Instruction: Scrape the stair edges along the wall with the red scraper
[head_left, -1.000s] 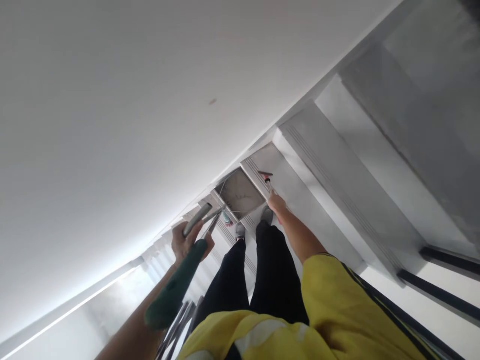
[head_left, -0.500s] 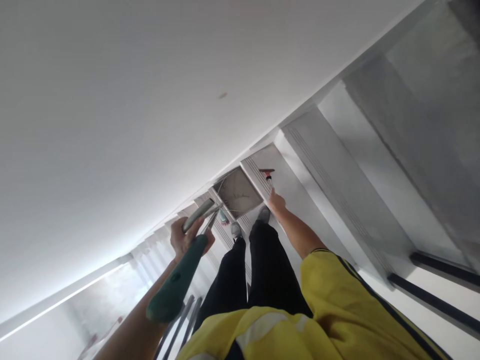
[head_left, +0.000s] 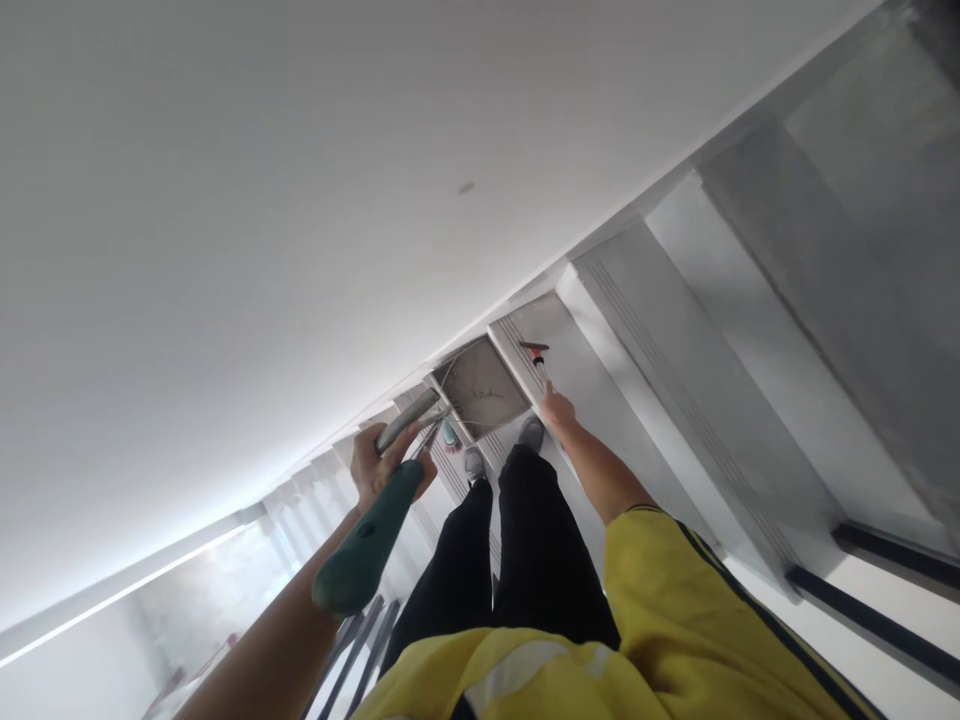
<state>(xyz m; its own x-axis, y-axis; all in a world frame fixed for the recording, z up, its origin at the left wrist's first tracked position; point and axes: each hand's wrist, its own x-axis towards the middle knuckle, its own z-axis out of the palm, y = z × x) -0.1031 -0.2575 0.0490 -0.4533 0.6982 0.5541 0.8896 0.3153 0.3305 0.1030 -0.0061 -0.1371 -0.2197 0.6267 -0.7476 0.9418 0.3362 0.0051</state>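
Clenched in the left hand (head_left: 382,465) are two tools at once: a green-handled tool (head_left: 365,540), its handle slanting back toward the forearm, and a grey metal bar (head_left: 409,420) poking out above the knuckles. Over on the stair step (head_left: 600,375), the right hand (head_left: 559,408) closes on a slim red-tipped tool (head_left: 535,360), probably a screwdriver, just beside the square tile (head_left: 484,387). Both shoes stand below.

White wall (head_left: 262,200) blocks left; stair treads (head_left: 637,330) open right.
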